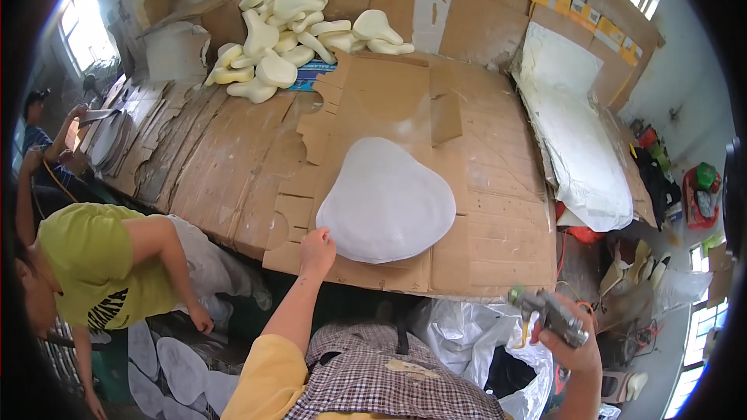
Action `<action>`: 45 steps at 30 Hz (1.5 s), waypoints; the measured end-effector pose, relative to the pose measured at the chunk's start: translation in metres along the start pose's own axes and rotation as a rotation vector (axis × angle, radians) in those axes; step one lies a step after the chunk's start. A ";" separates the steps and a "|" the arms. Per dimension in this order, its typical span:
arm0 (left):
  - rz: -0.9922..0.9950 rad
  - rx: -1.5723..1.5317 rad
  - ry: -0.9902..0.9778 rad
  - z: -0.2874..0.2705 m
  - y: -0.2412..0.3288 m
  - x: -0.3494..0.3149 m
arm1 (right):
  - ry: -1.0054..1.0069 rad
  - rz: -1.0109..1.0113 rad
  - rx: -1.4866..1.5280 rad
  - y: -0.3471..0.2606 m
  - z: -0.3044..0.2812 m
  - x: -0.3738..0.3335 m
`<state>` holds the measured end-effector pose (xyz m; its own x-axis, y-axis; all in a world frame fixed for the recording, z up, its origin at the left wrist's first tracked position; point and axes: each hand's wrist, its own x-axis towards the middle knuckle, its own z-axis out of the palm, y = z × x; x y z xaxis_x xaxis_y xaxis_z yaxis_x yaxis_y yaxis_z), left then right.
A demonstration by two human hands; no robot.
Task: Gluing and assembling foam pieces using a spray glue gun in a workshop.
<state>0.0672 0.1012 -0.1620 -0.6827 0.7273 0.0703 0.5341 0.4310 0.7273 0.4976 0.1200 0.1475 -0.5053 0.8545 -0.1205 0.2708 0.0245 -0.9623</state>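
Apron (389, 377), grey pad (385, 202), lettered shirt (89, 253)

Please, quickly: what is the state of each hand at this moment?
Left hand: fingers curled at the edge of the grey pad; whether it grips cannot be told.
Right hand: closed, holding a spray gun.

Directions from centre of view. Grey rounded-triangular piece (385, 201) near centre, flat on cardboard-covered table (498, 241). Left hand (317, 252) at piece's 8 o'clock edge, fingertips touching; unclear whether pinching. Right hand (574, 342), 4 o'clock, grips metal spray gun (554, 316), clear of table. Cream foam pads (276, 68) heaped at 11. White-covered board (580, 148) between 2 and 3. Silvery plastic bag (459, 330) at 5. Checked apron (373, 377) at 6. More grey pieces (183, 369) between 7 and 8. Co-worker in yellow-green shirt (89, 253) between 8 and 9; second person (43, 136) at 9.
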 end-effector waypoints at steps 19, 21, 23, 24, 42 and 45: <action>-0.058 0.122 0.071 0.021 0.022 0.018 | -0.208 -0.122 -0.066 0.035 0.000 -0.013; -0.078 0.047 0.075 0.022 0.018 0.020 | -0.035 -0.111 0.073 0.045 0.001 -0.022; -0.332 -0.338 0.056 0.024 0.008 0.023 | 0.191 -0.064 0.134 0.044 -0.003 -0.027; -0.327 -0.342 0.049 0.027 0.016 0.023 | 0.200 -0.064 0.130 0.047 -0.008 -0.032; -0.645 -0.988 -0.115 0.031 0.030 0.001 | 0.222 -0.045 0.226 0.060 0.011 -0.044; -0.617 -1.061 -0.107 0.029 0.035 0.001 | 0.245 0.018 0.162 0.055 -0.002 -0.047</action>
<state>0.0994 0.1322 -0.1562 -0.6060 0.6175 -0.5015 -0.5669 0.1071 0.8168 0.5378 0.0817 0.1008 -0.2831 0.9544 -0.0946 0.1339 -0.0583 -0.9893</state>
